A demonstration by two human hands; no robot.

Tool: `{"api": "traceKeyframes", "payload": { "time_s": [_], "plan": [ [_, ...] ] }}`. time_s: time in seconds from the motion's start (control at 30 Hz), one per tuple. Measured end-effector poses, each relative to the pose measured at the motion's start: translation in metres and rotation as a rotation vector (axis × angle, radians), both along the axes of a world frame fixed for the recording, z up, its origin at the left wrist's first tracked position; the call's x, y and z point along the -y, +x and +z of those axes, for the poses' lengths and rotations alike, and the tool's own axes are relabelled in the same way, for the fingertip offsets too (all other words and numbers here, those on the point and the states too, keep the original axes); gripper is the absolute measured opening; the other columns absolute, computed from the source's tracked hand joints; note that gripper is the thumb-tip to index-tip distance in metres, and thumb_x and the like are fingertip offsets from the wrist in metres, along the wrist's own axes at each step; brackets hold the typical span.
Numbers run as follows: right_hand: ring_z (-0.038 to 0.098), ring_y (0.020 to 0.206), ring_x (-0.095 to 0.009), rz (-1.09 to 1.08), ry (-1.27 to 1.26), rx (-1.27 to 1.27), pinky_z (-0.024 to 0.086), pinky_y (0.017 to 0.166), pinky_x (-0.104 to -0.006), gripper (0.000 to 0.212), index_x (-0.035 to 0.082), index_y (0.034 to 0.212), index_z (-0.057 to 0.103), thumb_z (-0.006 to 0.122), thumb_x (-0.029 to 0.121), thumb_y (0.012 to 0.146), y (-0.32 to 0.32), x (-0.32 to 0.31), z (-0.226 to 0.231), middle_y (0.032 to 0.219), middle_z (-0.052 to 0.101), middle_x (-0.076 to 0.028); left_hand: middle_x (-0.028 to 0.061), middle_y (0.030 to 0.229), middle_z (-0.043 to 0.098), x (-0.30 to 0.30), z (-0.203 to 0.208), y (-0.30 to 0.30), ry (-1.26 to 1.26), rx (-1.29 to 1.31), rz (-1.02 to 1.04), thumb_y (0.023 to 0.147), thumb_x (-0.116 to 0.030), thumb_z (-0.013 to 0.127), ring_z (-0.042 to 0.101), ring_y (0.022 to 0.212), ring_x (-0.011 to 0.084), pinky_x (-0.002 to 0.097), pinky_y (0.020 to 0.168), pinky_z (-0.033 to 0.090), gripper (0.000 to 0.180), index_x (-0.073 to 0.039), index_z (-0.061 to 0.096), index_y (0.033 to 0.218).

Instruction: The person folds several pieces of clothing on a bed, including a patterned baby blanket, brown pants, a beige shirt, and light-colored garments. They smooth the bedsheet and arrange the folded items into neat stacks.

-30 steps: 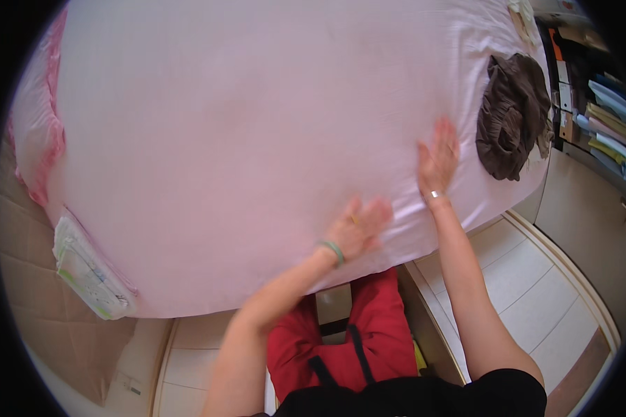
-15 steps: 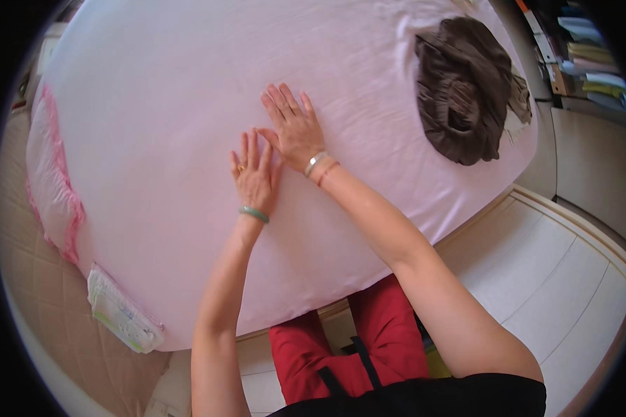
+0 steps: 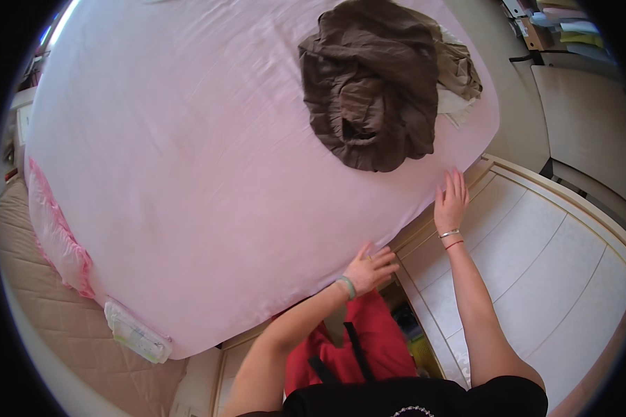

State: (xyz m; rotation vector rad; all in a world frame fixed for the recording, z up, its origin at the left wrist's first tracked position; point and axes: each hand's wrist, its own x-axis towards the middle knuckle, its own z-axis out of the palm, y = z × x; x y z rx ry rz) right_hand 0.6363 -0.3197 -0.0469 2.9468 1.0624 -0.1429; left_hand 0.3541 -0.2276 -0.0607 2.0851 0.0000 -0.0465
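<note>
A pale pink fitted sheet [image 3: 209,201] covers the bed. My left hand [image 3: 370,268], with a green bangle at its wrist, is at the sheet's near edge, its fingers apart and holding nothing I can see. Farther right, my right hand [image 3: 452,203] is beside the sheet's edge near the corner, fingers stretched out; whether they touch the cloth I cannot tell. Beyond both hands a bunched dark brown cloth [image 3: 389,90] with a gathered edge lies on the sheet. A lighter brown cloth [image 3: 458,66] shows from under its right side.
A pink-frilled pillow [image 3: 54,236] and a white printed packet [image 3: 138,332] lie along the bed's left side, next to a beige quilted headboard-like panel [image 3: 83,333]. White tiled panels [image 3: 522,257] are at the right, beyond a wooden edge. Shelved folded items [image 3: 577,31] stand at the far right.
Both hands have left the middle of the sheet and moved right and nearer, to its edge. My view has shifted right, so the brown cloth appears closer to the centre.
</note>
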Motion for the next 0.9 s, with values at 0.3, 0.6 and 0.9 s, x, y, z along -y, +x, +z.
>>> {"api": "traceKeyframes", "payload": {
  "time_s": [0.3, 0.6, 0.9],
  "plan": [
    [0.060, 0.095, -0.023, 0.339, 0.727, -0.288, 0.045, 0.086, -0.0365, 0.020, 0.009, 0.108, 0.066, 0.057, 0.010, 0.090, -0.003, -0.230, 0.034, 0.102, 0.067, -0.005, 0.0035, 0.117, 0.059, -0.243, 0.044, 0.170, 0.625, 0.017, 0.295, 0.079, -0.026, 0.073, 0.048, 0.121, 0.0213, 0.0412, 0.105, 0.032, 0.038, -0.011, 0.061, 0.111],
    [0.061, 0.094, -0.021, 0.549, 0.235, -0.377, 0.032, 0.101, -0.0525, 0.047, 0.013, 0.079, 0.071, 0.049, 0.050, 0.098, 0.043, -0.230, 0.050, 0.080, 0.068, -0.002, 0.0023, 0.070, 0.060, -0.270, 0.126, 0.151, 0.349, 0.015, -0.024, 0.079, -0.013, 0.064, 0.062, 0.080, 0.0212, 0.0431, 0.102, 0.036, 0.003, -0.011, 0.062, 0.082],
    [0.057, 0.086, -0.017, 0.894, -0.135, -0.103, 0.035, 0.091, -0.0394, 0.034, 0.014, 0.087, 0.070, 0.055, 0.044, 0.094, 0.072, -0.229, 0.164, 0.076, 0.065, 0.002, 0.0011, 0.068, 0.057, -0.335, 0.260, 0.090, 0.517, 0.162, -0.075, 0.080, -0.018, 0.074, 0.058, 0.076, 0.0201, 0.0415, 0.097, 0.037, 0.014, -0.013, 0.061, 0.077]
  ]
}}
